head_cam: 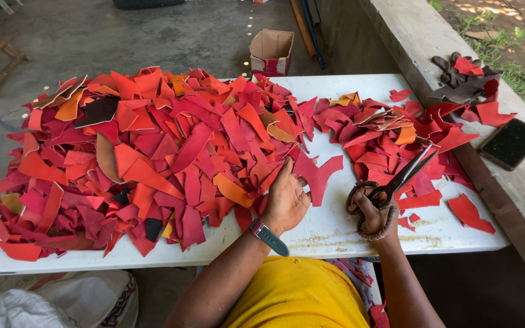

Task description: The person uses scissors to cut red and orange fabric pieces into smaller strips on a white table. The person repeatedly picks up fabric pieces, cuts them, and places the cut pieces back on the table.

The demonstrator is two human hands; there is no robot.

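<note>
Two hands work at the white table [335, 234]: the right hand [373, 209] grips dark scissors [405, 173], blades slightly parted, pointing up-right. The left hand [287, 199], fingers loosely curled, touches a dark red leather scrap [317, 173] lying just left of the blades. Beyond spreads the red-orange leather heap [153, 158].

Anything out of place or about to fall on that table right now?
Yes. The big scrap pile spills over the white table's left and front edges, pieces overhanging. A dark phone sits on the concrete ledge, off the table. The right hand holds open scissors; the left hand rests on scraps.
</note>
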